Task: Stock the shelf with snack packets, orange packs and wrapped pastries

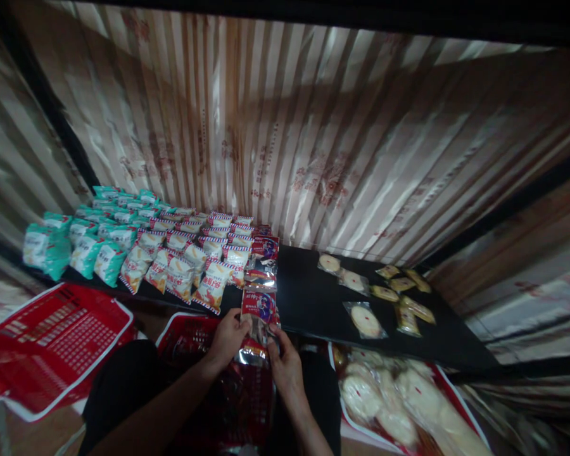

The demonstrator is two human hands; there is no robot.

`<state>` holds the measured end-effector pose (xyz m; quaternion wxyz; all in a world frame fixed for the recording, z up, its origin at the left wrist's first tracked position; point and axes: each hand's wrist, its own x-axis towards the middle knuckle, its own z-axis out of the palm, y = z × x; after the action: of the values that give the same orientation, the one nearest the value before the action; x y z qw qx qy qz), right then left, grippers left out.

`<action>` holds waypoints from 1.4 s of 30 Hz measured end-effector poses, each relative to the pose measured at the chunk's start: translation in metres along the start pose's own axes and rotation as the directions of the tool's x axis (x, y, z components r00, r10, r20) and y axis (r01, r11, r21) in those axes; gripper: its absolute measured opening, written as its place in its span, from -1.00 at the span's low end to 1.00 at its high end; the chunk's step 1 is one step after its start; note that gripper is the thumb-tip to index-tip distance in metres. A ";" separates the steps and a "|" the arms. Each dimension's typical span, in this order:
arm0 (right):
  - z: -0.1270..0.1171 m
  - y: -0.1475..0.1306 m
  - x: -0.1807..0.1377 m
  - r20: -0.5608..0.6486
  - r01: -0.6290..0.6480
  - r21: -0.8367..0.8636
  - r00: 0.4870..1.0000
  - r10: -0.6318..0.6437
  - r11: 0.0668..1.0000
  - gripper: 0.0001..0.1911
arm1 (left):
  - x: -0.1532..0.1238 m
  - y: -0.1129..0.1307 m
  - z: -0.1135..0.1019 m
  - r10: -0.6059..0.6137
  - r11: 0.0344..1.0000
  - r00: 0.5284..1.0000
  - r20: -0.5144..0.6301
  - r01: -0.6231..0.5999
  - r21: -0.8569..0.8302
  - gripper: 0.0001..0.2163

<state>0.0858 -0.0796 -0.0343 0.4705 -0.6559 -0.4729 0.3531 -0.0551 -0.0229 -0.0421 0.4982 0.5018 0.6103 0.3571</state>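
Between my two hands is a red snack packet [259,310] with a dark figure printed on it and a shiny lower end. My left hand [228,337] pinches its left edge, and my right hand [285,358] grips the right edge. The packet is at the front edge of the black shelf [299,291]. Just behind it, more red packets [265,250] of the same look lie in a column. White-and-orange snack bags [213,282] stand in rows directly left of that column.
Teal snack bags [83,253] fill the shelf's left end. On the right lie round wrapped flatbreads [365,320] and yellow packets [384,293]. Below are a red basket [61,342] at left, another [171,329] between my legs, and a right one [460,405] holding flatbreads. A striped curtain [313,126] hangs behind.
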 end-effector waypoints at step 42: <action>0.031 0.012 0.051 -0.079 0.238 -0.537 0.941 -0.329 0.809 -0.51 | 0.026 0.022 0.004 0.214 0.873 0.967 -0.140 -0.125 0.471 -0.75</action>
<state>0.0763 -0.0232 -0.0562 0.3613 -0.7076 -0.6019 0.0808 -0.0452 0.0077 -0.0291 0.2728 0.6209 0.6748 0.2911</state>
